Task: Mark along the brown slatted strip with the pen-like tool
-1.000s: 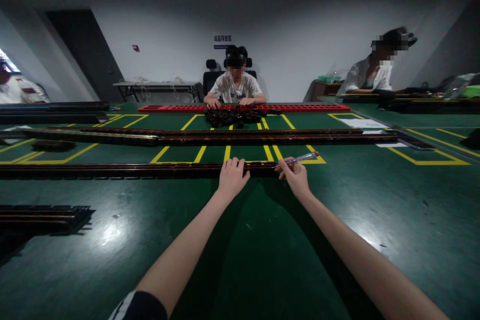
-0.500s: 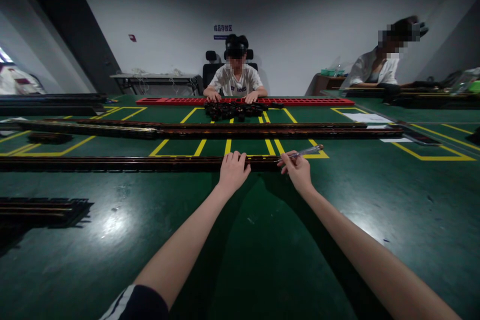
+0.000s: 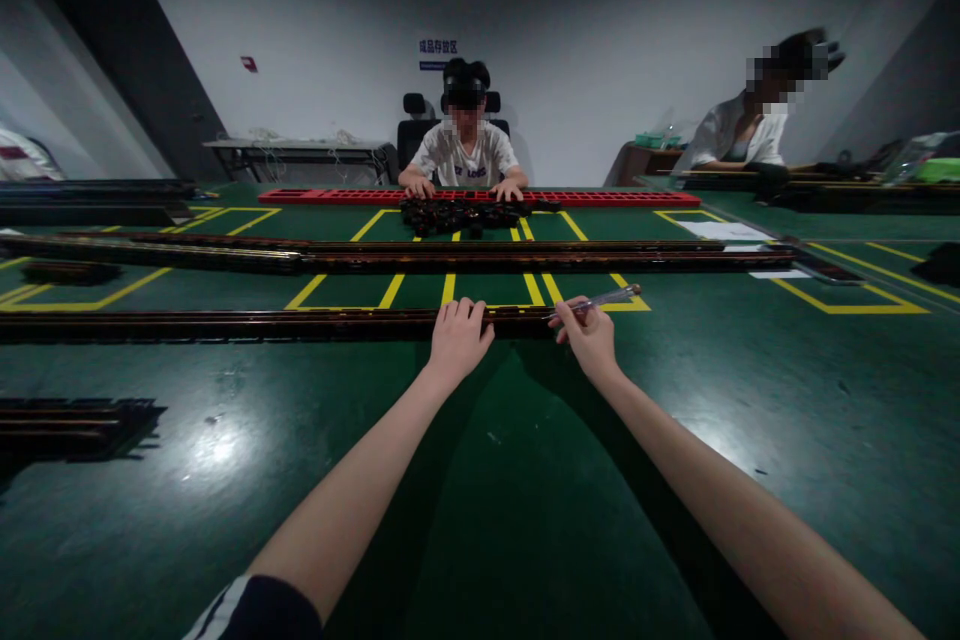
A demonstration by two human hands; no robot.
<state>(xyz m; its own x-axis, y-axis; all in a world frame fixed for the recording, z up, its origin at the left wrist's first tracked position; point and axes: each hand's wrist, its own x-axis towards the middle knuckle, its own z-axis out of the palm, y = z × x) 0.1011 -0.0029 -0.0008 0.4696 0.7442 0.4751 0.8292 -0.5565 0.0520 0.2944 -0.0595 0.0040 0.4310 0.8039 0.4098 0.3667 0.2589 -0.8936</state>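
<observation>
From my remote post I judge the near dark rail (image 3: 360,326) on the table (image 3: 315,390) mid-work, what's done or left unreadable, my left hand (image 3: 459,340) draped over it, finger grip unclear, my right hand (image 3: 592,342) pinching a slim clear tool (image 3: 611,298) at its right end, other rails (image 3: 525,258) beyond it.

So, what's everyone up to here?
The person's left hand lies over a long dark rail on the green table. The right hand holds a clear-handled tool, its tip at or near the rail. Across the table, another person's hands are at a long red frame, by a heap of black parts.
</observation>
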